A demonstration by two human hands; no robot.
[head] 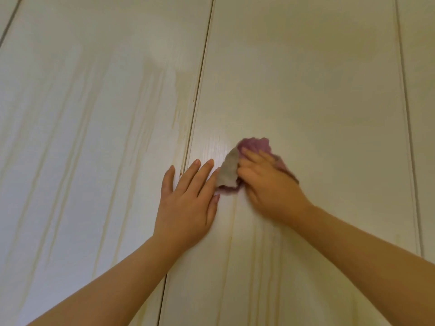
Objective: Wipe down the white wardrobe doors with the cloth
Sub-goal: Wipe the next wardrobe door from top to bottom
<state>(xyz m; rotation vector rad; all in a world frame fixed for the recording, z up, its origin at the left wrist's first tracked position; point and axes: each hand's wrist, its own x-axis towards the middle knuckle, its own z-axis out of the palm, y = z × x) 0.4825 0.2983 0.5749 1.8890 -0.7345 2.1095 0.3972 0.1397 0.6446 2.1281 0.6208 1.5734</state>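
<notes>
Cloth on a white wardrobe door [306,78].
Left hand [188,201] lies flat, fingers spread, across the door seam [200,90]; right hand [268,187], blurred, grips the bunched purple-grey cloth [255,144].

2 grips [188,203] [268,187], 1 cloth [229,170], 2 wide doors [94,114] [306,78].
</notes>
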